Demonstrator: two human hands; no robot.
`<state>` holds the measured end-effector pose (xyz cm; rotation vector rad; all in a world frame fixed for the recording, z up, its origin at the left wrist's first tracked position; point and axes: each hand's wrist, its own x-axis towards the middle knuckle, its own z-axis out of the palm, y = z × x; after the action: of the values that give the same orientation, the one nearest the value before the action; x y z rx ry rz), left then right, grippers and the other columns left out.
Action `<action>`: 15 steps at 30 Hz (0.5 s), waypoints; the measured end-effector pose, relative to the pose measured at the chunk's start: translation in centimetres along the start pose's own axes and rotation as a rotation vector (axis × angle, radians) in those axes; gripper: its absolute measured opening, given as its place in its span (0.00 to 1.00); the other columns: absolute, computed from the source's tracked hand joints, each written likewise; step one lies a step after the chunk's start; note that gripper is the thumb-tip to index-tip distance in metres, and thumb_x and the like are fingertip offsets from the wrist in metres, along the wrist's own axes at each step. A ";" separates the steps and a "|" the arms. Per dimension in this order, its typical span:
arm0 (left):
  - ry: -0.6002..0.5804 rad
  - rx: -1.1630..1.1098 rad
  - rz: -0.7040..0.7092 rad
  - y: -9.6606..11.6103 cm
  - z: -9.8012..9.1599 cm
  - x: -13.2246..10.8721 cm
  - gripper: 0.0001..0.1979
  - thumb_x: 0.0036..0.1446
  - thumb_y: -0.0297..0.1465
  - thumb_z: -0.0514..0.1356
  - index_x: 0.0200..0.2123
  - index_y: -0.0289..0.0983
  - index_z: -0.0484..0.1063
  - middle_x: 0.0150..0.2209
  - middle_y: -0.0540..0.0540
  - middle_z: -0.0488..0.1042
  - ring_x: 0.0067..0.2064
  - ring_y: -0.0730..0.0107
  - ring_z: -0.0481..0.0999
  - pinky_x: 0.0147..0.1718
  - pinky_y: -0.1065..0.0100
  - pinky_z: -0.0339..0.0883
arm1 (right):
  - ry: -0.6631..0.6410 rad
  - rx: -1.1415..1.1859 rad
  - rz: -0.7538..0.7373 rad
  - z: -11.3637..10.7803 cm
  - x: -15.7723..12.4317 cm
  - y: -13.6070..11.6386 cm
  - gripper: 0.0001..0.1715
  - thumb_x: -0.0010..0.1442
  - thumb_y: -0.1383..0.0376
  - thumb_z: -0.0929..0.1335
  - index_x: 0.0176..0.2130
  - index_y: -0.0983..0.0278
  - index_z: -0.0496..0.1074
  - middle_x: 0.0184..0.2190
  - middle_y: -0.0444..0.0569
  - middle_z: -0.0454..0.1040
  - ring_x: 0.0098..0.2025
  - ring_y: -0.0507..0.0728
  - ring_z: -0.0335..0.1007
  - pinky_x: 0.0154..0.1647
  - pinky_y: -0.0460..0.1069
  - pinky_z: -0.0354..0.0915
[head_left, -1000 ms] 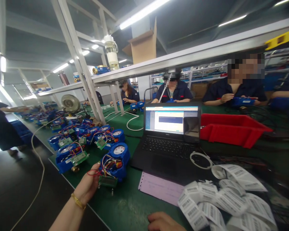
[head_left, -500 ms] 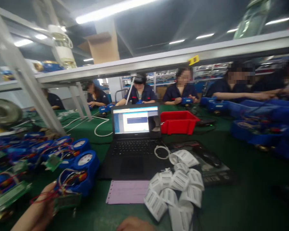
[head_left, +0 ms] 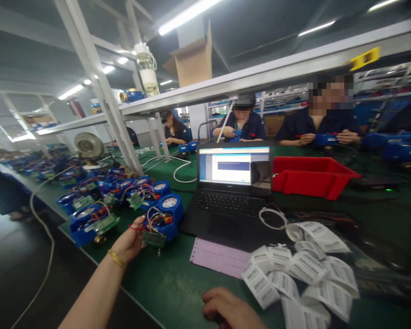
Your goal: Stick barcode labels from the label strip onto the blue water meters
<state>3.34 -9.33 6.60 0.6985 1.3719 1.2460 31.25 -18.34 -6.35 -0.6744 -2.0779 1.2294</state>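
My left hand (head_left: 130,244) reaches to the nearest blue water meter (head_left: 166,215) on the green bench. Its fingers pinch the red wires and the small green circuit board (head_left: 154,239) hanging off the meter's front. A gold bracelet sits on that wrist. My right hand (head_left: 228,310) rests on the bench at the bottom edge with fingers curled and nothing visible in them. It lies just below a pink sheet of paper (head_left: 221,257) and left of a long curled strip of barcode labels (head_left: 301,269).
An open black laptop (head_left: 234,192) stands behind the paper, a white ring (head_left: 273,218) beside it. A red bin (head_left: 311,176) sits behind right. Several more blue meters (head_left: 99,201) line the left. Other people in dark blue work across the bench under a metal shelf (head_left: 260,77).
The camera swung right and then back left. My left hand stayed on the meter's wires and board; my right hand shows more at the bottom edge.
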 end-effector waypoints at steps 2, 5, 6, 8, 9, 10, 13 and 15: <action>-0.029 -0.016 0.019 -0.4 -0.1 0.3 0.08 0.60 0.30 0.53 0.41 0.37 0.69 0.32 0.45 0.77 0.29 0.65 0.76 0.27 0.69 0.67 | -0.011 0.027 0.041 0.0 -0.2 -0.4 0.12 0.54 0.66 0.66 0.41 0.61 0.68 0.50 0.48 0.65 0.42 0.53 0.67 0.34 0.39 0.65; -0.049 -0.038 0.031 -1.1 0.0 0.9 0.10 0.62 0.32 0.53 0.43 0.34 0.69 0.33 0.45 0.76 0.31 0.67 0.76 0.32 0.67 0.68 | -0.035 0.049 0.071 0.0 -0.4 -0.8 0.12 0.56 0.61 0.66 0.41 0.62 0.68 0.50 0.50 0.64 0.42 0.54 0.67 0.33 0.40 0.65; -0.050 -0.043 0.025 -1.2 0.1 1.1 0.12 0.63 0.33 0.52 0.44 0.34 0.68 0.34 0.45 0.76 0.31 0.68 0.75 0.33 0.67 0.68 | -0.046 0.052 0.071 0.0 -0.4 -0.9 0.13 0.56 0.60 0.65 0.42 0.62 0.68 0.50 0.51 0.64 0.43 0.54 0.66 0.34 0.40 0.65; -0.047 -0.049 0.001 -1.4 0.4 1.4 0.14 0.64 0.36 0.52 0.45 0.32 0.68 0.35 0.44 0.75 0.30 0.70 0.74 0.33 0.67 0.68 | -0.054 0.056 0.073 -0.2 -0.5 -1.1 0.15 0.56 0.60 0.65 0.43 0.62 0.68 0.51 0.52 0.63 0.45 0.55 0.66 0.34 0.41 0.65; -0.046 -0.051 -0.014 -1.4 0.7 1.5 0.15 0.64 0.37 0.51 0.45 0.32 0.67 0.35 0.44 0.74 0.30 0.70 0.74 0.32 0.67 0.67 | -0.051 0.056 0.075 -0.2 -0.5 -1.1 0.16 0.56 0.60 0.65 0.44 0.62 0.67 0.51 0.52 0.63 0.45 0.55 0.66 0.35 0.41 0.65; -0.045 -0.052 -0.030 -1.4 1.1 1.6 0.16 0.64 0.38 0.51 0.46 0.31 0.67 0.36 0.44 0.74 0.30 0.71 0.73 0.31 0.68 0.66 | -0.045 0.053 0.074 -0.3 -0.5 -1.2 0.16 0.56 0.60 0.65 0.44 0.62 0.67 0.51 0.52 0.63 0.45 0.55 0.66 0.35 0.41 0.65; -0.041 -0.048 -0.063 -1.1 2.5 1.9 0.17 0.63 0.39 0.52 0.45 0.31 0.68 0.37 0.43 0.74 0.30 0.71 0.73 0.29 0.69 0.65 | -0.033 0.029 0.053 -0.3 -0.5 -1.1 0.14 0.56 0.59 0.65 0.42 0.63 0.68 0.49 0.52 0.64 0.41 0.53 0.66 0.33 0.40 0.64; -0.030 -0.045 -0.069 -1.0 3.5 2.3 0.17 0.63 0.40 0.52 0.45 0.32 0.68 0.38 0.43 0.74 0.30 0.72 0.72 0.29 0.70 0.64 | -0.031 0.017 0.049 -0.2 -0.5 -0.7 0.13 0.57 0.59 0.66 0.41 0.63 0.68 0.49 0.50 0.64 0.37 0.51 0.66 0.31 0.39 0.64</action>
<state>6.35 -6.54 5.46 0.6310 1.3288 1.2033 31.63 -18.91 -5.74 -0.7068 -2.0856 1.2911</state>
